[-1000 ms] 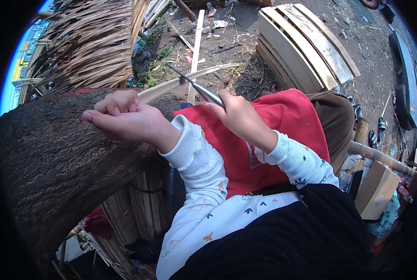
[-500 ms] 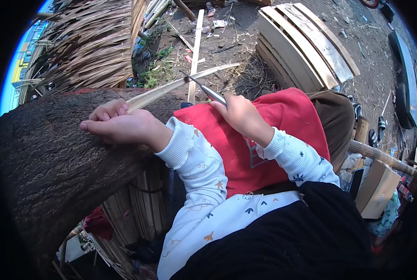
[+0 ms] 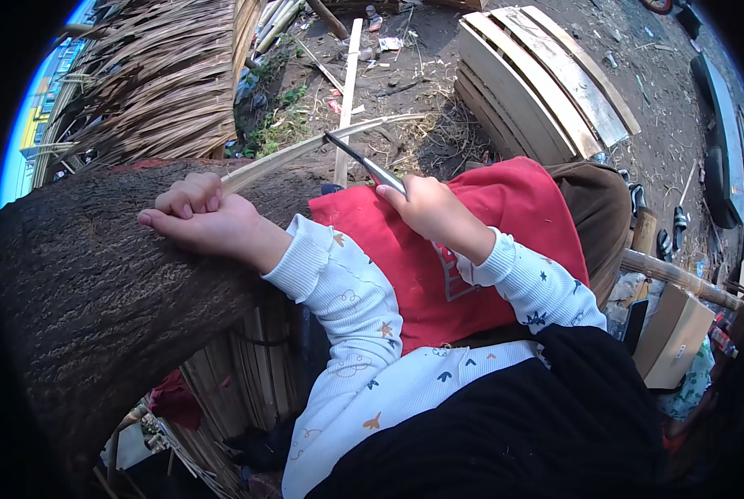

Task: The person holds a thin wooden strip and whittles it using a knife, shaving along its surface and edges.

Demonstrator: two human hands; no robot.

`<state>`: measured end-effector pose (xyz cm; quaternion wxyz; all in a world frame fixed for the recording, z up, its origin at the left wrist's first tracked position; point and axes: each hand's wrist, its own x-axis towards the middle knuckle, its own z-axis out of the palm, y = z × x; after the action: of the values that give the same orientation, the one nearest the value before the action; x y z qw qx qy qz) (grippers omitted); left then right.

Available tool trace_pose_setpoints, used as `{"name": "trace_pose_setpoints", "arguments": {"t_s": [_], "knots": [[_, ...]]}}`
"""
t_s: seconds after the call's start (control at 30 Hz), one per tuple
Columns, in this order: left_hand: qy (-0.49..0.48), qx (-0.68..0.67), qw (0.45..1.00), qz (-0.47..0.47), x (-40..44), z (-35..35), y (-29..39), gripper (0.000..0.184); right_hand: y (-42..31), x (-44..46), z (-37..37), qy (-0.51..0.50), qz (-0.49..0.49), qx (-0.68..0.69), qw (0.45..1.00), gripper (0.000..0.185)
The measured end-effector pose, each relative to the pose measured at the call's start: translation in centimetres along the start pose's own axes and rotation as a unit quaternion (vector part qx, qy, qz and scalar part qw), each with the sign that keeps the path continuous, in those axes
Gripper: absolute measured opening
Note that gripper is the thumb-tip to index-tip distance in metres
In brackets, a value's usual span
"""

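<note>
My left hand is closed around the near end of a long pale strip, which looks like split bamboo or palm wood. The strip slants up and away to the right, and its far end narrows and splits. In my right hand is a knife, gripped by its handle. The dark blade points up to the left, and its tip lies against the strip around the middle. A red cloth covers my lap below the knife.
A thick dark trunk lies under my left hand. Thatch panels stand at the far left. A stack of wooden slats sits ahead on the littered ground. A long pale board lies beyond my knees. At right are a bamboo pole and a cardboard box.
The knife has shifted slightly toward my left hand along the strip, and its blade has turned. My left hand has moved a little left and remains closed on the strip.
</note>
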<state>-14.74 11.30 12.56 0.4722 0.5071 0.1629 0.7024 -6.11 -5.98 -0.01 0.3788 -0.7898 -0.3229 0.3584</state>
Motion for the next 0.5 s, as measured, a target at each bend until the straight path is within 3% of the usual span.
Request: {"name": "trace_pose_setpoints", "arguments": {"t_s": [0.27, 0.37, 0.5], "knots": [[-0.140, -0.052, 0.989, -0.008, -1.0, 1.1, 0.1, 0.050, -0.4, -0.4, -0.4, 0.008, 0.019, 0.001, 1.000, 0.052], [-0.153, -0.052, 0.987, -0.007, -1.0, 1.3, 0.1, 0.051, 0.7, 0.2, 0.2, 0.051, -0.039, -0.028, 0.998, 0.053], [-0.153, -0.060, 0.986, -0.008, -1.2, 1.4, 0.1, 0.051, 0.2, 0.5, -1.4, -0.044, 0.053, 0.055, 0.996, 0.054]]}}
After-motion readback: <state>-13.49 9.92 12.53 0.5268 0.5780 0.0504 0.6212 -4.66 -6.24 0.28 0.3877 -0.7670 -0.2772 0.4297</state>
